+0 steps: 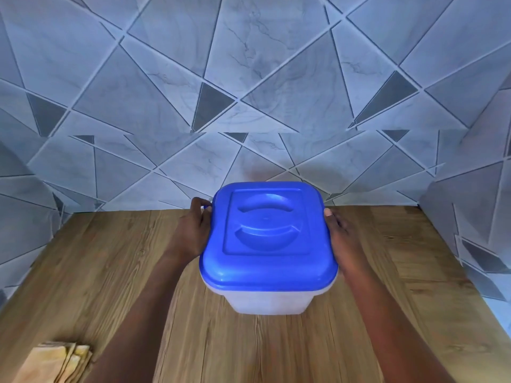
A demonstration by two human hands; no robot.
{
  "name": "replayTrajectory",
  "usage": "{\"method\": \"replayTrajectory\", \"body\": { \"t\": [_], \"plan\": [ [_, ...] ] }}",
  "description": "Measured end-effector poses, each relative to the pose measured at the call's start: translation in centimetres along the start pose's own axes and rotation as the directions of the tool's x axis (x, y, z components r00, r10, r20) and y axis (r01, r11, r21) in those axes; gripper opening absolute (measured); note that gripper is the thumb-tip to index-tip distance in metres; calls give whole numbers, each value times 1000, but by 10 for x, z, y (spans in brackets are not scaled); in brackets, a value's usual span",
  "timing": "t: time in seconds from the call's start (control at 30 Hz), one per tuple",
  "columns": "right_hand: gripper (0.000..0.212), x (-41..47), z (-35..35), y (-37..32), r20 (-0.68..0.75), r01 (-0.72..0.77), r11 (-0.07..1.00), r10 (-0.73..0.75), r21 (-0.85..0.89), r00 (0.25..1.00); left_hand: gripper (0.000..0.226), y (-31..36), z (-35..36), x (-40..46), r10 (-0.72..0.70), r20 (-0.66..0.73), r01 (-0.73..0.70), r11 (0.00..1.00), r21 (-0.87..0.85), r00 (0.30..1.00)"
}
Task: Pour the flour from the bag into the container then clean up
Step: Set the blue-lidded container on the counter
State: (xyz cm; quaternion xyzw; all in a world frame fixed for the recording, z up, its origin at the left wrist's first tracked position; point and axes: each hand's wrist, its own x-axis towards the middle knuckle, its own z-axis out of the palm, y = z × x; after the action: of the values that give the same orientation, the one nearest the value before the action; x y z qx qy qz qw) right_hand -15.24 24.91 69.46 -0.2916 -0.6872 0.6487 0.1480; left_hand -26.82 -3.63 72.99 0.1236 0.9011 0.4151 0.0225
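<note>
A translucent white plastic container [269,301] with a blue lid [266,236] fitted on top stands on the wooden table [124,272], near the middle. My left hand [192,230] presses against the container's left side just under the lid, fingers curled by a small blue lug. My right hand [341,236] holds the right side the same way. The lid has a recessed grip in its centre. Whether the container rests on the table or is slightly lifted I cannot tell. No flour bag is in view.
A folded yellow-beige cloth [59,362] lies at the table's near left corner. A grey geometric-patterned tiled wall [249,78] rises behind the table and wraps round both sides. The table's right edge runs diagonally at the lower right.
</note>
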Motion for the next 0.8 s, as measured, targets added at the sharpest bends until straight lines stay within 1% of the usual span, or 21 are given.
{"method": "replayTrajectory", "body": {
  "t": [0.13, 0.3, 0.4, 0.43, 0.47, 0.53, 0.6, 0.63, 0.7, 0.73, 0.8],
  "plan": [
    [40, 0, -1, 1, 6, 9, 1000, -9, 15, 1000, 19, -7, -1, 3, 99, -7, -98, 992, 79, 995],
    [40, -4, 1, -4, 1, 0, 1000, 0, 21, 1000, 28, -11, -3, 4, 99, -1, -99, 988, 122, 995],
    [41, -6, 2, -4, 6, 8, 1000, -8, -11, 1000, 25, -11, -4, 7, 107, -6, -105, 987, 125, 994],
    [41, -8, 1, -6, 0, 8, 1000, -8, -14, 1000, 23, -12, -4, 8, 72, -23, -70, 994, 88, 997],
    [39, -8, -1, -5, -10, 10, 1000, -10, -12, 1000, 22, -16, -2, 9, 12, -42, -12, 1000, -14, 999],
    [32, -8, -7, -6, -25, 22, 1000, -23, -9, 999, 24, -25, 4, 4, -87, -49, 71, 962, -264, 995],
    [29, -10, -8, -8, -3, 37, 999, -37, -21, 999, 11, -41, 13, -4, -57, -41, 40, 945, -324, 998],
    [32, -10, -6, -8, 0, 41, 999, -41, -29, 999, 9, -49, 16, -6, -32, 0, 31, 945, -325, 999],
    [38, -10, -1, -7, -3, 35, 999, -35, -33, 999, 23, -59, 19, -8, -21, 94, 52, 939, -339, 995],
    [40, -9, 1, -6, -6, 33, 999, -33, -29, 999, 25, -63, 18, -7, -34, 96, 68, 926, -372, 995],
    [41, -9, 2, -5, -13, 40, 999, -40, -29, 999, 23, -61, 13, -11, -151, -7, 133, 886, -444, 988]
  ]
}}
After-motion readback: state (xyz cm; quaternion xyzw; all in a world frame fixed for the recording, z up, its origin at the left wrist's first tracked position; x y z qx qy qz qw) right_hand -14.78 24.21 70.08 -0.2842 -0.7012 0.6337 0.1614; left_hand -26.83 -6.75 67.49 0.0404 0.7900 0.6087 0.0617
